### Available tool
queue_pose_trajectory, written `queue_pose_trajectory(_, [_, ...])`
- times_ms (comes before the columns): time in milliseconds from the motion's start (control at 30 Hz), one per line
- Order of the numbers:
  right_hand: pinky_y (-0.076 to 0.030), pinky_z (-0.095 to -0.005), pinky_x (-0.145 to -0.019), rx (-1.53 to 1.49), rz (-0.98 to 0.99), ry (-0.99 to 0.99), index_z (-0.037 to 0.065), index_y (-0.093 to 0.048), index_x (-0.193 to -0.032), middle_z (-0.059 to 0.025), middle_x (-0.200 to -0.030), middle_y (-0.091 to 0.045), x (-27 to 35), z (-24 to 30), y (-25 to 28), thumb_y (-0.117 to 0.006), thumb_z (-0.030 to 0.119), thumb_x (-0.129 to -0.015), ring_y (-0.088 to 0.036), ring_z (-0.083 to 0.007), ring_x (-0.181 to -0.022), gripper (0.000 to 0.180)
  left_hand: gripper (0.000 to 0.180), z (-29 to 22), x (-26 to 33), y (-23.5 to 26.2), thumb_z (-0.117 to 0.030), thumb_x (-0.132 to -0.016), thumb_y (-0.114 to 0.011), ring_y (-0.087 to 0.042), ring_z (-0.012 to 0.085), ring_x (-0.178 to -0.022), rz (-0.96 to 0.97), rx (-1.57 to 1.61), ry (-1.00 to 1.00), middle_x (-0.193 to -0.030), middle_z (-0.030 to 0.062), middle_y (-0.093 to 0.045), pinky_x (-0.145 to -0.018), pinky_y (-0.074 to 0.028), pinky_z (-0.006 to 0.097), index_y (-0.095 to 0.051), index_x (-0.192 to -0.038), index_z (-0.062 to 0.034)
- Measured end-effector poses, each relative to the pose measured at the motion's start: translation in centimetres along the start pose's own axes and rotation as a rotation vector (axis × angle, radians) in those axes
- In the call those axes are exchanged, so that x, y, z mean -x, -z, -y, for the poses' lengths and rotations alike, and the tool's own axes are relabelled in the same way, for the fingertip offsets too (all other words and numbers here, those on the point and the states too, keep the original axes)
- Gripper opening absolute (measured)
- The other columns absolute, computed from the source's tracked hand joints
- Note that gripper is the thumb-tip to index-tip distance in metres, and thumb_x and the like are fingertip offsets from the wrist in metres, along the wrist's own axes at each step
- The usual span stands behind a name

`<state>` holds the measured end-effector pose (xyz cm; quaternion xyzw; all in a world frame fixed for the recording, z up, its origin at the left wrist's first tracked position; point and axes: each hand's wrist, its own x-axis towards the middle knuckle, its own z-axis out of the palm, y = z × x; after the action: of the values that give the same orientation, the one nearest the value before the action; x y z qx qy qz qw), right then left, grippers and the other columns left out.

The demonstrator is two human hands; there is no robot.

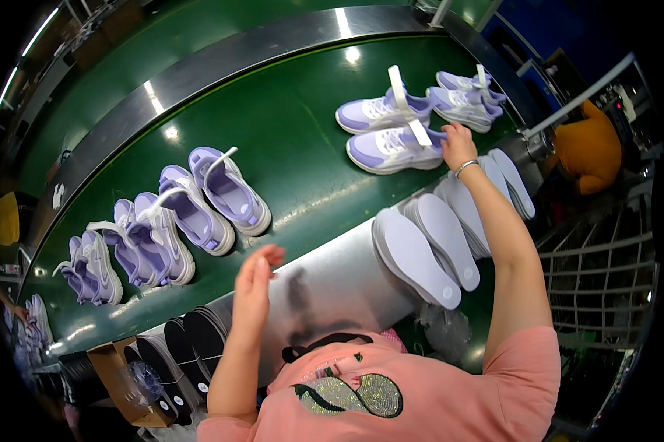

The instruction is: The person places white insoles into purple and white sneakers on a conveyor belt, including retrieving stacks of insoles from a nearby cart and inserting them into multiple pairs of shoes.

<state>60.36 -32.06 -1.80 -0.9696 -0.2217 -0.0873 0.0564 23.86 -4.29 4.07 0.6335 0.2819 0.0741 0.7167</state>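
Note:
My right hand [458, 146], with a bracelet at its wrist, is closed at the heel of a lilac-and-white sneaker [391, 150], its fingertips curled on the collar. A matching sneaker [376, 112] stands just beyond that one, toe to the left. White strips stick up from both shoes. My left hand [255, 283] hangs above the near edge of the green belt [302, 169], empty, its fingers loosely stretched. Closest to it on the left is a sneaker [232, 191] with its heel toward me. Stacked white insoles [418, 258] lie below my right forearm.
More lilac sneakers [155, 243] stand in pairs along the belt's left, and another pair [464, 107] at the far right. Black insoles [203, 331] and a cardboard box [114, 379] sit at lower left. A metal ledge [324, 287] runs before me. A person in orange [589, 147] is at right.

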Motion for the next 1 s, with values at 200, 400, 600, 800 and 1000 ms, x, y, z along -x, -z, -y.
queue_pose_trajectory(200, [-0.024,-0.0418,-0.1,0.206,0.269,0.102,0.021,-0.055,-0.106,-0.0101,-0.139,-0.019,-6.5,1.1,-3.6,-0.065,0.018,-0.067,-0.016,-0.027,-0.129,0.04,0.06,-9.8,6.9,-7.3,-0.04,-0.083,-0.045,-0.044,0.0311,-0.11,0.404,0.847,-0.382,-0.121,0.0232,-0.041,-0.09,-0.032,0.042,-0.032,-0.126,0.0005])
queue_pose_trajectory(400, [-0.018,-0.054,-0.096,0.162,0.455,0.026,0.022,-0.054,-0.11,-0.0004,-0.128,-0.041,-11.2,-3.6,-12.3,-0.045,0.03,-0.079,-0.035,-0.0131,-0.12,0.033,0.053,-10.4,5.1,-12.5,-0.033,-0.087,-0.038,-0.041,0.0265,-0.11,0.621,1.198,-0.447,-0.121,0.0227,-0.041,-0.094,-0.02,0.048,-0.031,-0.125,0.004])
queue_pose_trajectory(600, [-0.025,-0.0532,-0.087,0.401,0.441,0.238,0.018,-0.062,-0.089,-0.0049,-0.101,-0.056,-10.5,-0.3,-9.0,-0.053,0.023,-0.072,-0.05,-0.0184,-0.102,0.019,0.047,-13.8,6.0,-15.9,-0.025,-0.092,-0.031,-0.039,0.022,-0.111,0.775,1.398,-0.638,-0.121,0.0223,-0.04,-0.097,-0.007,0.055,-0.03,-0.125,0.0076])
queue_pose_trajectory(800, [-0.037,-0.0383,-0.073,0.104,0.307,0.253,0.007,-0.063,-0.075,-0.0143,-0.076,-0.062,-7.1,8.1,-0.5,-0.059,0.037,-0.071,-0.059,-0.0304,-0.072,0.031,0.041,-16.3,6.8,-11.7,-0.017,-0.091,-0.037,-0.03,0.0191,-0.121,1.453,0.834,-0.551,-0.125,0.0217,-0.037,-0.094,-0.01,0.055,-0.029,-0.125,0.0056])
queue_pose_trajectory(1000, [-0.045,-0.0354,-0.063,-0.606,0.282,0.289,0.001,-0.06,-0.082,-0.0174,-0.077,-0.062,1.5,15.1,5.7,-0.057,0.033,-0.073,-0.06,-0.0322,-0.072,0.034,0.031,-9.9,7.9,-10.2,-0.018,-0.082,-0.046,-0.057,0.0257,-0.084,1.09,-0.121,-0.539,-0.094,0.0224,-0.056,-0.072,-0.045,0.032,-0.054,-0.099,0.0062])
